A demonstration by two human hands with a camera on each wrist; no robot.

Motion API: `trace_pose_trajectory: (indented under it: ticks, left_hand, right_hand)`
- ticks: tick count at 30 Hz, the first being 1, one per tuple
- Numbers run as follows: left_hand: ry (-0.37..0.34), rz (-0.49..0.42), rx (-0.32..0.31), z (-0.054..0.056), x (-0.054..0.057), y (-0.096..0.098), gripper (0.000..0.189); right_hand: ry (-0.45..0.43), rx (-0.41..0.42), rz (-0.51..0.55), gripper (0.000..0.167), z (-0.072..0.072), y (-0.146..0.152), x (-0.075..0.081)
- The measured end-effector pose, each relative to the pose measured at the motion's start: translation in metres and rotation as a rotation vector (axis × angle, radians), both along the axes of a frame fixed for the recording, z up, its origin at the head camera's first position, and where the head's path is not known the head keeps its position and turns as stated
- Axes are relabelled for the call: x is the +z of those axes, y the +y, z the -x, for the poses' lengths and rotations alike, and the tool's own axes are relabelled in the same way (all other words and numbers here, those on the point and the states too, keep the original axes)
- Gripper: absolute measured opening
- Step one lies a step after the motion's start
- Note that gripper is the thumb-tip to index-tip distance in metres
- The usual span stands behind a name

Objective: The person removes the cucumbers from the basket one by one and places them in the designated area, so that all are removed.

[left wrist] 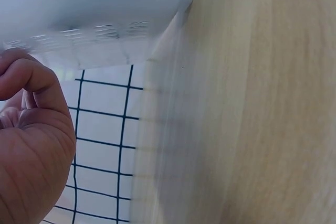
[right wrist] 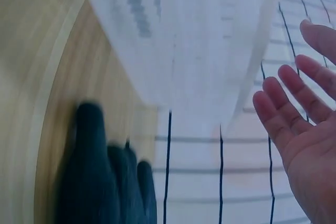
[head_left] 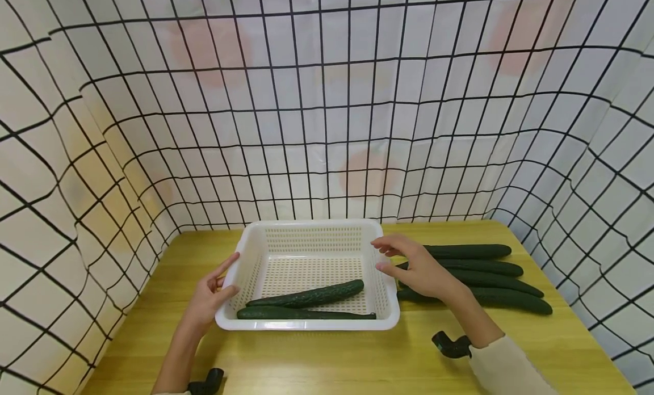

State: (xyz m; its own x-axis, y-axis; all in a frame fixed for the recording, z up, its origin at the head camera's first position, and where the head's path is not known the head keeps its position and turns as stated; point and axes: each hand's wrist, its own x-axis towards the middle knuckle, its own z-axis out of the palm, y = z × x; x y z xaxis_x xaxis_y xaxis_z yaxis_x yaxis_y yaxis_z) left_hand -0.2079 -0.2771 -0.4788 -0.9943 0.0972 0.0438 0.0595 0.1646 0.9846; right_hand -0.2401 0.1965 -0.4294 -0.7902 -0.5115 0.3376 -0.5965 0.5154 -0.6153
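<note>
A white plastic basket (head_left: 306, 325) with slotted walls sits on the table in the head view. Two dark green cucumbers lie along its front side, one (head_left: 311, 295) slanting behind the other (head_left: 301, 314). My left hand (head_left: 206, 298) is at the basket's left rim, thumb on the rim and fingers bent against the outer wall; the left wrist view shows these curled fingers (left wrist: 31, 74) by the wall. Over the right rim hovers my right hand (head_left: 416, 267), fingers apart and holding nothing. In the right wrist view its spread fingers (right wrist: 294, 95) stand clear of the basket wall.
Several more cucumbers (head_left: 495, 297) lie side by side on the wooden table (head_left: 327, 361) to the right, partly behind my right hand and forearm. A black wire grid (head_left: 327, 108) over white sheeting encloses the back and both sides.
</note>
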Motion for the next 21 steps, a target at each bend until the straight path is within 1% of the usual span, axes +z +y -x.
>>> trace_pose_trajectory:
  ticks: [5, 9, 11, 15, 21]
  left_hand:
    - [-0.012, 0.016, 0.008, 0.000, 0.001, -0.001, 0.076]
    - [-0.013, 0.010, 0.009, 0.000, 0.000, -0.001, 0.076]
    - [-0.010, 0.003, 0.005, 0.001, 0.000, 0.000, 0.076]
    - [-0.007, 0.000, 0.000, 0.002, 0.000, -0.001, 0.076]
    - [-0.009, -0.001, 0.013, 0.001, -0.002, -0.001, 0.076]
  right_hand:
    - [-0.024, 0.090, 0.027, 0.046, 0.003, -0.028, 0.003]
    - [-0.065, 0.132, 0.042, 0.047, 0.007, -0.045, 0.001]
    - [-0.091, 0.146, 0.054, 0.046, 0.008, -0.053, 0.000]
    - [-0.114, 0.164, 0.052, 0.048, 0.010, -0.067, -0.005]
    - [-0.148, 0.191, 0.008, 0.050, 0.012, -0.085, -0.007]
